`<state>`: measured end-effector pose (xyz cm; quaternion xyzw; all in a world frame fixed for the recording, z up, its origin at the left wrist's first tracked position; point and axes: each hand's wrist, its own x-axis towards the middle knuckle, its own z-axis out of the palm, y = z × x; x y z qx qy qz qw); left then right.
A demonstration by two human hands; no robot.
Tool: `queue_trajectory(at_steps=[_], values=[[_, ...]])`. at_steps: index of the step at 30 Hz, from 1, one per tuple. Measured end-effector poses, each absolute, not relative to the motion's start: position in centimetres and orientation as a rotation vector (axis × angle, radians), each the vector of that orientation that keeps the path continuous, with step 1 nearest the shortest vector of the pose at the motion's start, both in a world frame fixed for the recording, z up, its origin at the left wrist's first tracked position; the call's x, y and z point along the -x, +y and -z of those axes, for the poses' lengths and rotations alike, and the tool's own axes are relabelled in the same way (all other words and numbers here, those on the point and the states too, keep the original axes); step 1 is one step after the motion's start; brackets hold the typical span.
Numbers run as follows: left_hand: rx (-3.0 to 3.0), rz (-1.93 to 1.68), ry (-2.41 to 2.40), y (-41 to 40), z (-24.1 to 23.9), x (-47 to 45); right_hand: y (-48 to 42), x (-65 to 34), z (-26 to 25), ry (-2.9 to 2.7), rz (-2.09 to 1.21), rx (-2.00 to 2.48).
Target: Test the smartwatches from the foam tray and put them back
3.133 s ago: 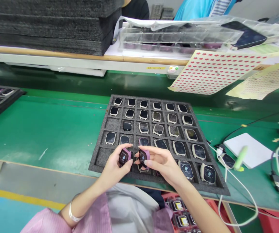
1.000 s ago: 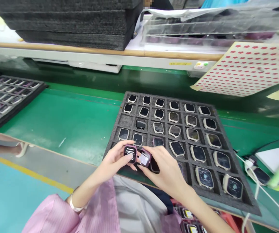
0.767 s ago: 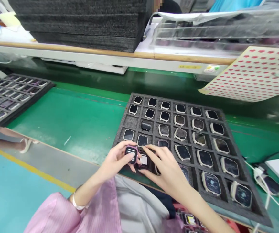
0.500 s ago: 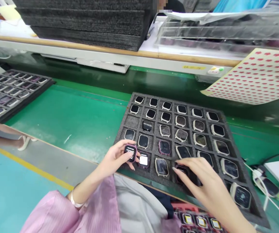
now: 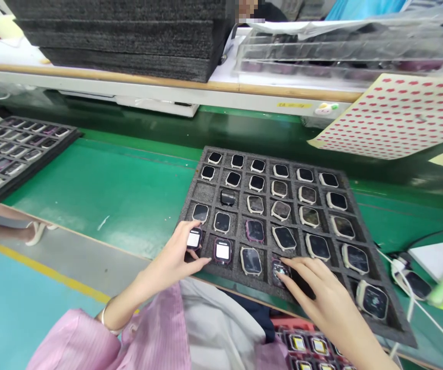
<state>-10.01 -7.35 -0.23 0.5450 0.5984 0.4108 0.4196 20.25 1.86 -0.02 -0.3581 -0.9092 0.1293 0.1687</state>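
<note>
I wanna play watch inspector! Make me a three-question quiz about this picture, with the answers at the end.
1. True or false: the left hand is at a front corner of the tray.

2. Pick one. The watch second from the left in the tray's front row has a rim that is:
A) green
B) purple
C) orange

3. Which hand is nearer the sheet with red marks?

Key: 1. True. 2. B. 3. The right hand.
</note>
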Motion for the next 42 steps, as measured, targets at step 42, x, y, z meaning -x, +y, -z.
queue_trajectory(at_steps=[42], values=[[-0.883,-1.157,0.945,-3.3,-0.2,-0.2,0.1,-19.7,-0.2,-1.329,-1.268,1.015]])
